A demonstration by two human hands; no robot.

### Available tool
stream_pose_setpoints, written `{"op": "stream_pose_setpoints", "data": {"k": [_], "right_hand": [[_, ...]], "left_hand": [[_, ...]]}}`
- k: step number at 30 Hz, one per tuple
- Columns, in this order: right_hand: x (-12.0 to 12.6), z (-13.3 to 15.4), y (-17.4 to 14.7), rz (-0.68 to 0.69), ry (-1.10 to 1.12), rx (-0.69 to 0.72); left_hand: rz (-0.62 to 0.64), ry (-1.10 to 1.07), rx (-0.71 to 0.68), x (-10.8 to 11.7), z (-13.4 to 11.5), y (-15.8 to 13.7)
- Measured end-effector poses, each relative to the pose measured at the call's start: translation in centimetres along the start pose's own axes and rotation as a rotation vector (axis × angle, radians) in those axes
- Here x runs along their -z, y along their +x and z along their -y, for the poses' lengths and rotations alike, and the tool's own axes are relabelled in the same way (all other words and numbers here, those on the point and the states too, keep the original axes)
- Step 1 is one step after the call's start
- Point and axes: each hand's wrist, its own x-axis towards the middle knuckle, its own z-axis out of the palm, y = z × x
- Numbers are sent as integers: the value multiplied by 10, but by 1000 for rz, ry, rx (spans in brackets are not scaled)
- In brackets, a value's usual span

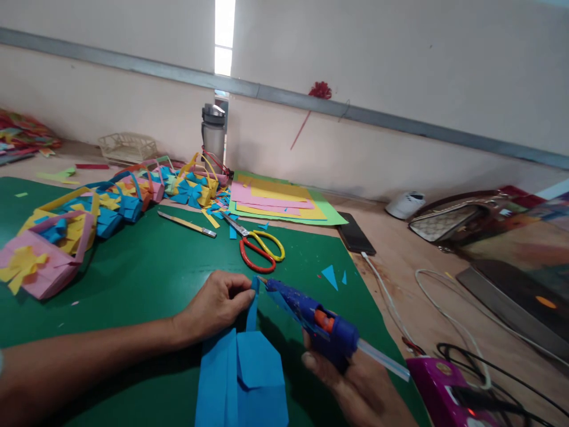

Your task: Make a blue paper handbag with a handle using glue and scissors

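My left hand (217,308) pinches the upper end of a narrow blue paper strip (252,311), just above a folded blue paper piece (262,367). In my right hand (355,385) is a blue hot glue gun (306,308), with a clear glue stick (384,359) poking out of its back. The gun's nozzle points left and meets or nearly meets the strip's tip; whether it touches is too small to tell. The folded piece lies on a green mat (151,279), its lower part cut off by the picture's edge.
Scissors (258,252) and a box cutter (186,224) lie beyond my hands. Small paper baskets (57,261) line the left. Coloured sheets (284,204), a bottle (213,133) and a phone (357,233) are behind. A magenta power box (440,391) and cables sit at right.
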Motion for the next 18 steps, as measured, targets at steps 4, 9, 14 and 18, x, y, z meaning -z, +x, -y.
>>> {"op": "stream_pose_setpoints", "data": {"k": [4,9,14,18], "right_hand": [[0,4,-1,-8,25,72],[-1,6,0,-26,34,68],[-1,4,0,-9,7,83],[-1,5,-1,12,32,97]], "left_hand": [[-3,11,3,0,-1,0],[-6,0,1,0,-2,1],[-6,-7,24,0,-1,1],[8,-26,35,-1,0,1]]}}
